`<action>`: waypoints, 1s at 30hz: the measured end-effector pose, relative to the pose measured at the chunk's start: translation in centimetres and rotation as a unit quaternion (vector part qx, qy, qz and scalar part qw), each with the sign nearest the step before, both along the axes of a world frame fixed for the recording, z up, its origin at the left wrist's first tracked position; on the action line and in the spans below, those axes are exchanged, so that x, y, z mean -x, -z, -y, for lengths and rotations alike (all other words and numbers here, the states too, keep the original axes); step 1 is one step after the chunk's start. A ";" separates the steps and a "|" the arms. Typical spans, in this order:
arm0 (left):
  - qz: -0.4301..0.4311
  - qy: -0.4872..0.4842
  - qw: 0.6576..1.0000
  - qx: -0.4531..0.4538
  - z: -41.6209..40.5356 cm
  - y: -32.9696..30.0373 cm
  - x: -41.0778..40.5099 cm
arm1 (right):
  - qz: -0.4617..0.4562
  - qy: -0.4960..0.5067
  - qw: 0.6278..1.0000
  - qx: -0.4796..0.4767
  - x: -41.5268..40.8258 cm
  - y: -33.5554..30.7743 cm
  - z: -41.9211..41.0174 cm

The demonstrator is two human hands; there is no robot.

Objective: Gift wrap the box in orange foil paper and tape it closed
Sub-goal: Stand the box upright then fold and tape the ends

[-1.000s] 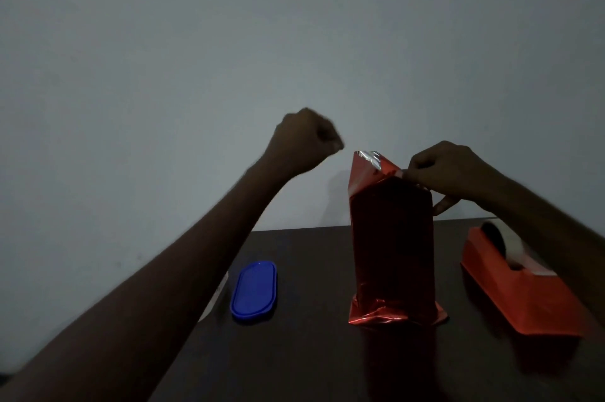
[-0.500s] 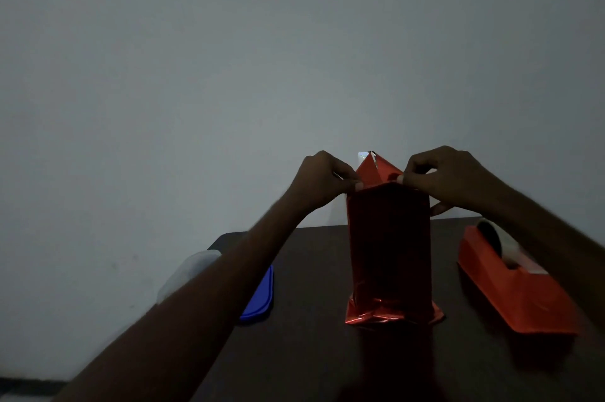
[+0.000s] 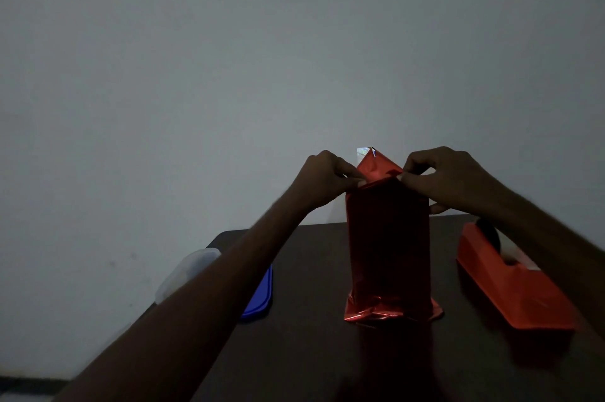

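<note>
A tall box wrapped in orange foil paper (image 3: 388, 247) stands upright on the dark table (image 3: 311, 352). Its foil is crumpled and flared at the base. At the top a triangular foil flap (image 3: 378, 167) points up, with a shiny silver patch at its tip. My left hand (image 3: 327, 180) pinches the top left corner of the foil. My right hand (image 3: 442, 177) pinches the top right corner. The box itself is hidden inside the foil.
An orange tape dispenser (image 3: 514, 290) sits on the table to the right of the box. A blue lid (image 3: 260, 298) lies to the left, partly under my left forearm, with a clear container (image 3: 183, 272) at the table's left edge. A grey wall is behind.
My left hand came down from the air on the left and took hold of the foil's top left corner. The right hand stayed at the top right corner.
</note>
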State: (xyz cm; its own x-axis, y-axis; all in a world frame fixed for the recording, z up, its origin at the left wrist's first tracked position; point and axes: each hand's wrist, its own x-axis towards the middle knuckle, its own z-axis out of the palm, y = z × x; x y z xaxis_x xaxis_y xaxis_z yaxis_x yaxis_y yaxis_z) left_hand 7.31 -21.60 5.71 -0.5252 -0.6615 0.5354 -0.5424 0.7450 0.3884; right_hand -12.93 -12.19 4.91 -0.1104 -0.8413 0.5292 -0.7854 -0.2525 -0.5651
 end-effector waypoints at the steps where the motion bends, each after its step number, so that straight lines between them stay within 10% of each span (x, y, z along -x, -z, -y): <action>1: 0.006 0.002 1.000 -0.001 0.0 0.0 0.0 | 0.000 0.001 1.000 0.000 -0.1 0.0 0.0; 30: 0.132 0.065 0.989 0.010 1.9 -1.4 0.5 | -0.068 0.024 0.997 0.016 -0.9 0.6 -1.1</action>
